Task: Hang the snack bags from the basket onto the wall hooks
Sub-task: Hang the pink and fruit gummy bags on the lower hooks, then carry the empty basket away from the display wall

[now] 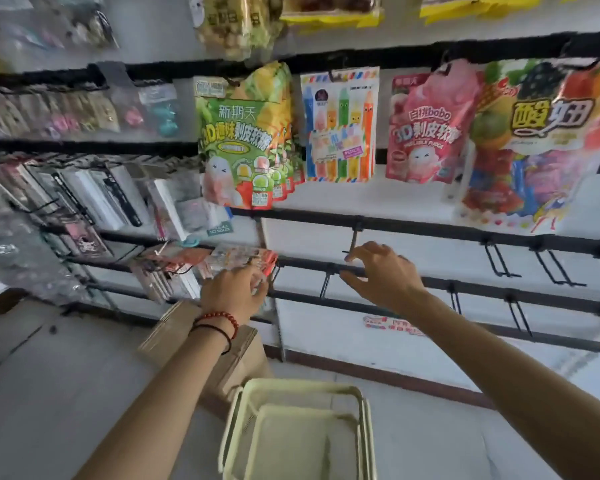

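Four hung designs: above both hands, green gummy bags [236, 143] stacked several deep (exact count unclear), one crayon-print bag [340, 123], one pink bobo bag [423, 129] and one large fruit-print bag [541, 140].
Left hand [234, 289]: fingers curled round one red-and-white snack packet [245, 258], which sits just beyond its knuckles at the rail. Whether the packet is on a hook yet cannot be told.
Right hand [381, 271]: fingers spread wide, holding nothing, with the index tip at the end of one bare hook [353, 241].
Empty hooks [496, 263]: at least six, off to the right of the right hand on two black rails.
Basket [291, 383]: one, cream, below and between the forearms. No bag shows in its visible part.
Progress: probably near the end, with the held packet apparently the last one left to hang.
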`<move>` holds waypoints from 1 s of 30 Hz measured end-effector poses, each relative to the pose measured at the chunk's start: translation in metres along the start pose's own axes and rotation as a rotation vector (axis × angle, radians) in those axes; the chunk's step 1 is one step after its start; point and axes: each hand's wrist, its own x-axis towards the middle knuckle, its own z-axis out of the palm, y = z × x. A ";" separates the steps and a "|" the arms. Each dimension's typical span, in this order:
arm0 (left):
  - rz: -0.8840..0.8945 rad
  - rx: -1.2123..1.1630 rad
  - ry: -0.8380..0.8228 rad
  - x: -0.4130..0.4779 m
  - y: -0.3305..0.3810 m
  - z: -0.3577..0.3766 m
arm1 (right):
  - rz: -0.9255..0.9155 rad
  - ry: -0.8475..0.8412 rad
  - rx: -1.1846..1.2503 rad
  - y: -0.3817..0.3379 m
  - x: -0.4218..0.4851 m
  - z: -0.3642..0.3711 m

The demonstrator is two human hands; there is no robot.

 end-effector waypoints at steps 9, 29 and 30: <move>-0.099 -0.026 -0.266 -0.051 -0.075 0.120 | 0.160 -0.283 -0.056 0.008 -0.052 0.132; -0.332 0.021 -0.537 -0.150 -0.131 0.424 | 0.671 -0.474 -0.040 0.092 -0.152 0.446; -0.357 0.005 -0.522 -0.148 -0.132 0.432 | 0.671 -0.481 -0.035 0.095 -0.154 0.456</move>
